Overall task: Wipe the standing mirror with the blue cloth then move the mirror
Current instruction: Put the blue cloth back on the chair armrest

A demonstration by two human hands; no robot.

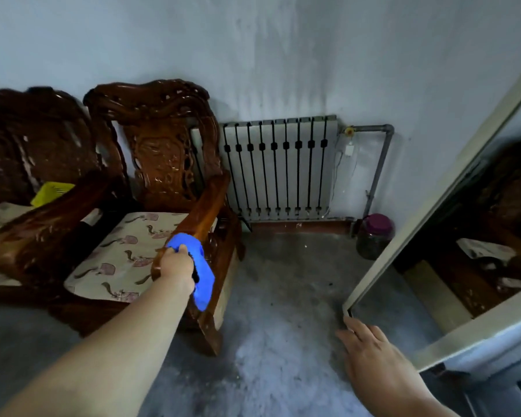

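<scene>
The blue cloth (199,272) hangs over the front end of the carved wooden armchair's right armrest (205,218). My left hand (176,266) reaches out and grips the cloth there. The standing mirror (451,236) with a cream frame leans at the right and reflects the dark furniture. My right hand (370,347) lies with straight fingers just below the mirror's lower left corner, fingertips touching or nearly touching the frame.
A second dark wooden chair (27,145) stands at the left with a yellow item (51,192) on it. A white radiator (278,168) hangs on the back wall. A purple-lidded jar (375,233) sits on the concrete floor (283,296) beside the mirror.
</scene>
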